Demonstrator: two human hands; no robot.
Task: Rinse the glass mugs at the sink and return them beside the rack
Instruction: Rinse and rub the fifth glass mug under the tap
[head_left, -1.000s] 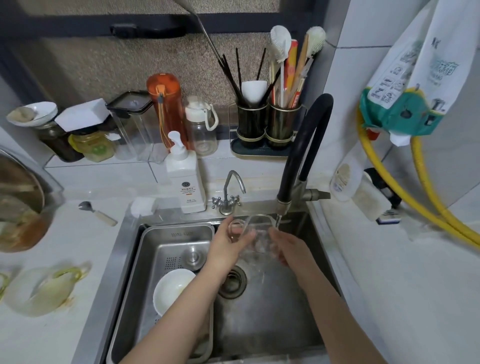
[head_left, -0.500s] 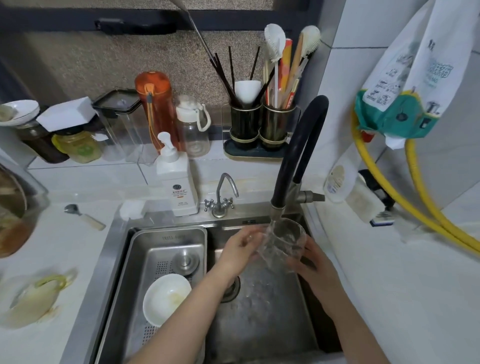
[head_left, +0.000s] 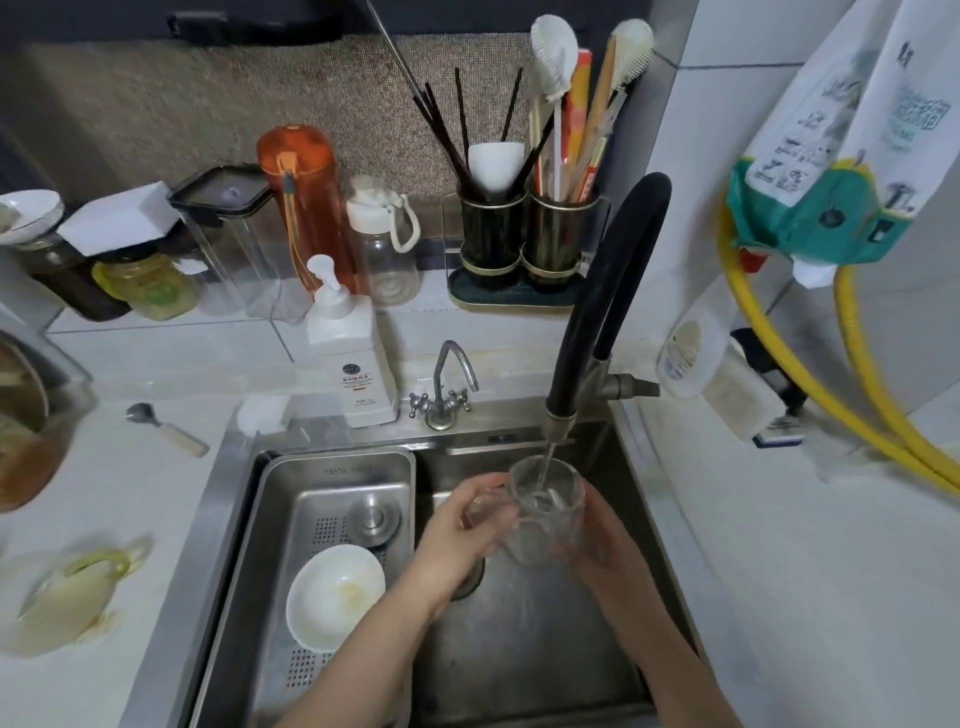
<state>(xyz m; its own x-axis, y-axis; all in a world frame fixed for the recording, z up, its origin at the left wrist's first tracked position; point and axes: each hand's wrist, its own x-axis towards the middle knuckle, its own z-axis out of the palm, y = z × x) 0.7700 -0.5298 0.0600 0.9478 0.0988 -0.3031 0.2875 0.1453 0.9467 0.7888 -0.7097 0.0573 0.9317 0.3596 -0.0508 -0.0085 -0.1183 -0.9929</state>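
Observation:
A clear glass mug (head_left: 545, 512) stands upright over the steel sink (head_left: 519, 649), right under the black hose tap (head_left: 602, 306). A thin stream of water runs from the spout into the mug's mouth. My left hand (head_left: 462, 530) grips the mug's handle on its left side. My right hand (head_left: 597, 535) is wrapped round the mug's right wall and base, partly hidden behind the glass.
A steel drainer tray (head_left: 337, 478) fills the sink's left half and holds a dirty white bowl (head_left: 335, 597). A soap pump bottle (head_left: 353, 358) and a small chrome tap (head_left: 447, 389) stand behind the sink. A utensil holder (head_left: 524, 249), bottles and jars line the back ledge. Yellow hoses (head_left: 831, 405) hang at the right.
The mug has been turned from tilted to upright and raised to the spout, so water now runs into it. Both hands went up and right with it.

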